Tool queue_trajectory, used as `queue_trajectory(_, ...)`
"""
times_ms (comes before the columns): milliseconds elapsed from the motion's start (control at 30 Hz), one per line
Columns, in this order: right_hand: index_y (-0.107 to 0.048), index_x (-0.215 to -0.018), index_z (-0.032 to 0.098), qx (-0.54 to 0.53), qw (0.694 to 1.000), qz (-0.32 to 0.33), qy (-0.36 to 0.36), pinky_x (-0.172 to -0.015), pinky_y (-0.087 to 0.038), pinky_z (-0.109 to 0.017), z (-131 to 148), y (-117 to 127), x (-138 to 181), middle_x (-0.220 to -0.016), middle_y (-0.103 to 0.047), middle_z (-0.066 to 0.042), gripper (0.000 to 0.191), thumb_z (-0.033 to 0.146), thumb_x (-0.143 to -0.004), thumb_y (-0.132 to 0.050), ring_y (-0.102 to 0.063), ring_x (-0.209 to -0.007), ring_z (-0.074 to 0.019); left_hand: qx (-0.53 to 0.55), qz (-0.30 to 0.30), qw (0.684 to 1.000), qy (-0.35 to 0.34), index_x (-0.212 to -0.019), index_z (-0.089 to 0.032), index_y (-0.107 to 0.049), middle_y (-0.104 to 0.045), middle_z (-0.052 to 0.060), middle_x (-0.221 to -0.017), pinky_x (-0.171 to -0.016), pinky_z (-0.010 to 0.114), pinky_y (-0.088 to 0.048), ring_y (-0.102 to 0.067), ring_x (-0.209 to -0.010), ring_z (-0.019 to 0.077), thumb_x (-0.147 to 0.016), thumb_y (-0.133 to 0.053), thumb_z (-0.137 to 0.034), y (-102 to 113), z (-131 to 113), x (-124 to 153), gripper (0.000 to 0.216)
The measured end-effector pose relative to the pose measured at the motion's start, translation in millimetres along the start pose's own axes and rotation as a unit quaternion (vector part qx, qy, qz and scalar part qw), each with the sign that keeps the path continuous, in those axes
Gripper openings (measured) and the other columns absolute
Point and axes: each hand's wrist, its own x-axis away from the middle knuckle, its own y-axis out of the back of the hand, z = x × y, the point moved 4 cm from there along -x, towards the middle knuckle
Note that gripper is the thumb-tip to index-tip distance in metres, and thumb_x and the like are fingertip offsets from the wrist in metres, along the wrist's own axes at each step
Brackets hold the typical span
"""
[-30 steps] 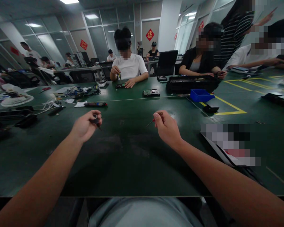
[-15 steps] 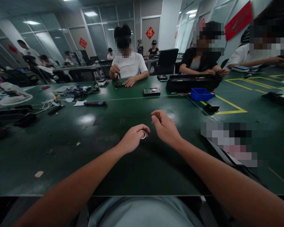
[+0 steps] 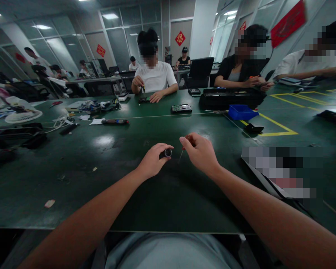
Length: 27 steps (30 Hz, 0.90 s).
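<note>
Small dark cylinder [image 3: 168, 152]: above the green table [image 3: 156, 203], between thumb and fingers of the left hand [image 3: 151, 161], the nearer hand. Pale-rimmed round face points roughly at the viewer, so the long axis appears to run that way; length mostly hidden by the grasp. Fingers curl above, thumb below, parted by the cylinder's width. Just right, apart: thin-shafted tool [image 3: 180, 155], slanting down-left, tip below cylinder level. Right hand [image 3: 201, 152] pinches its reddish handle, thumb against curled fingers; handle largely covered.
</note>
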Motion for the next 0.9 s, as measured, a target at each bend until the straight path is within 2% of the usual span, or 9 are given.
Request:
queue_trajectory(100,-0.060,-0.082,0.021,-0.095,0.995,-0.031,-0.001,-0.061,-0.043,-0.030,2,3,1,-0.068,-0.063,0.000,0.026,0.041,-0.096,-0.049,-0.059,-0.063,-0.0151,0.013,-0.026,0.999,0.025,-0.125,-0.022,-0.061,-0.063,0.005,-0.126,-0.110,0.039,-0.041,-0.056,-0.120,0.0209,-0.084,-0.069,-0.012,4,5,0,0.044)
queue_trajectory(167,-0.060,-0.090,0.021,-0.152,0.987,-0.055,0.005,-0.065,-0.048,-0.031,2,5,1,-0.074,-0.066,-0.001,0.022,0.039,-0.097,-0.047,-0.062,-0.068,-0.0155,0.017,-0.038,0.998,0.039,-0.123,-0.020,-0.062,-0.065,0.005,-0.124,-0.109,0.039,-0.043,-0.058,-0.117,0.0211,-0.082,-0.070,-0.012,5,7,-1,0.042)
queue_trajectory(300,-0.059,-0.094,0.022,-0.191,0.980,-0.061,0.015,-0.069,-0.052,-0.033,1,4,2,-0.080,-0.068,-0.002,0.018,0.037,-0.096,-0.049,-0.065,-0.072,-0.0159,0.018,-0.042,0.999,0.030,-0.117,-0.020,-0.065,-0.067,0.004,-0.120,-0.106,0.039,-0.044,-0.060,-0.114,0.0208,-0.083,-0.070,-0.012,5,5,-1,0.035)
queue_trajectory(667,-0.057,-0.098,0.022,-0.169,0.984,-0.040,0.030,-0.072,-0.053,-0.035,-4,-5,2,-0.084,-0.069,-0.004,0.018,0.037,-0.098,-0.048,-0.069,-0.077,-0.0182,0.014,-0.040,0.999,0.022,-0.123,-0.025,-0.064,-0.066,0.002,-0.126,-0.109,0.040,-0.042,-0.058,-0.120,0.0211,-0.085,-0.070,-0.019,5,10,0,0.039)
queue_trajectory(767,-0.058,-0.098,0.022,-0.133,0.990,-0.040,0.032,-0.071,-0.052,-0.033,0,-2,2,-0.085,-0.071,-0.004,0.018,0.037,-0.097,-0.049,-0.069,-0.077,-0.0186,0.015,-0.047,0.998,0.030,-0.124,-0.026,-0.064,-0.065,0.003,-0.127,-0.111,0.042,-0.041,-0.057,-0.122,0.0217,-0.086,-0.069,-0.020,7,11,0,0.040)
queue_trajectory(900,-0.059,-0.076,0.022,-0.010,0.997,-0.058,0.040,-0.059,-0.043,-0.030,6,7,2,-0.068,-0.066,-0.001,0.028,0.045,-0.092,-0.058,-0.060,-0.062,-0.0165,0.016,-0.048,0.998,0.033,-0.125,-0.026,-0.064,-0.064,0.004,-0.129,-0.112,0.045,-0.040,-0.056,-0.124,0.0232,-0.087,-0.068,-0.022,9,11,0,0.039)
